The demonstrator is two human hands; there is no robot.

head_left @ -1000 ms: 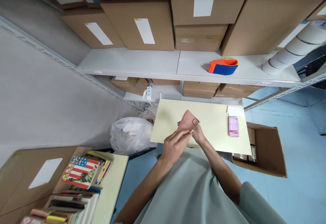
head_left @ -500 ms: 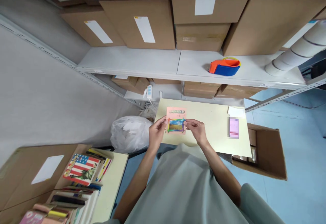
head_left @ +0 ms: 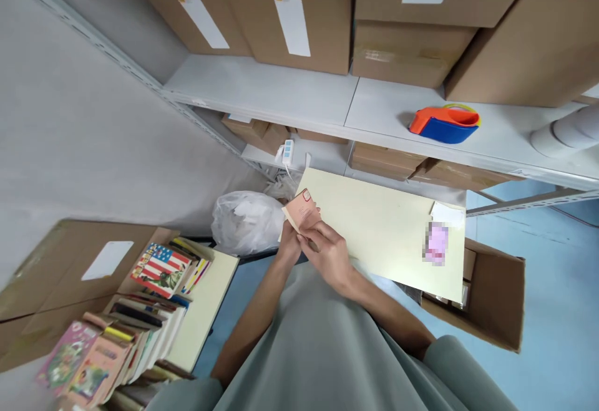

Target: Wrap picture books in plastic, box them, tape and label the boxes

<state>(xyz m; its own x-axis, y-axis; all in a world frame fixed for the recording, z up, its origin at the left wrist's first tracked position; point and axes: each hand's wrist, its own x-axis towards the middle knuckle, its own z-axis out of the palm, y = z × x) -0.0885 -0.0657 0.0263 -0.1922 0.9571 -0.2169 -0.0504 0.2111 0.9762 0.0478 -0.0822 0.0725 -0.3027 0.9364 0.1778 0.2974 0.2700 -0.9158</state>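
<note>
A small pink book (head_left: 301,208) is tilted in front of my body, above the left end of the cream table (head_left: 374,211). A pinkish page or inner cover with a red stamp mark faces up, with a paler edge on its left. My left hand (head_left: 289,246) grips the book from below and the left, its fingers partly hidden behind it. My right hand (head_left: 330,254) is closed at the book's lower right edge, thumb and fingers pinching the paper there. How far the book is spread cannot be made out.
A pink pixelated item (head_left: 436,244) and white paper (head_left: 448,214) lie at the table's right. An open carton (head_left: 498,302) stands beyond. Lower left, a carton (head_left: 60,274) holds several books (head_left: 161,270). A plastic bag (head_left: 246,221) sits left; an orange-blue holder (head_left: 444,125) rests on the shelf.
The book went from cover-up between both hands to tilted, with its stamped page showing. My right hand moved left across to its lower edge. The camera view turned and shifted.
</note>
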